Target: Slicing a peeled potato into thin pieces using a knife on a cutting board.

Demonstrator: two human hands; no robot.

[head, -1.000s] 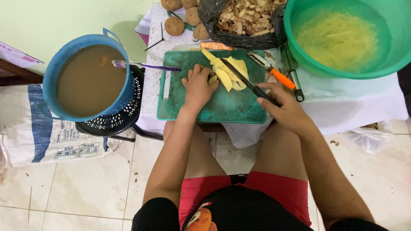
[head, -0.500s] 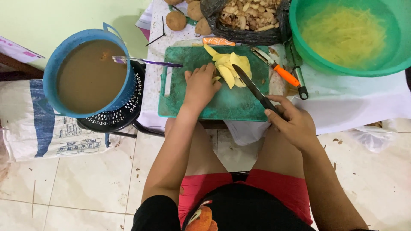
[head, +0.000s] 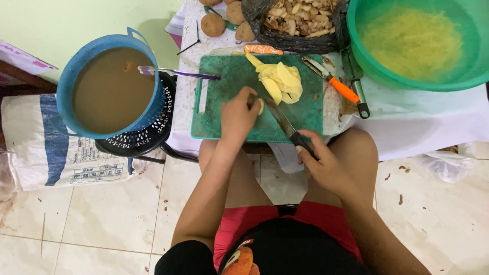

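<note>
On the green cutting board [head: 224, 109], our left hand [head: 238, 113] curls over a potato piece [head: 260, 106] to steady it, while our right hand [head: 326, 165] grips the knife [head: 285, 125] beside it; cut slices [head: 280, 81] lie piled farther back.

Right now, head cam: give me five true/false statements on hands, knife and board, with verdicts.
1. The right hand holds a knife whose blade lies over the green cutting board. True.
2. The left hand rests in the blue bucket. False: it is on the board, pressing a small potato piece beside the blade.
3. A pile of potato slices lies on the board. True.
4. The green basin is empty. False: it holds pale yellow shredded strips.
5. The orange-handled peeler is in the left hand. False: it lies at the board's right edge, unheld.
</note>
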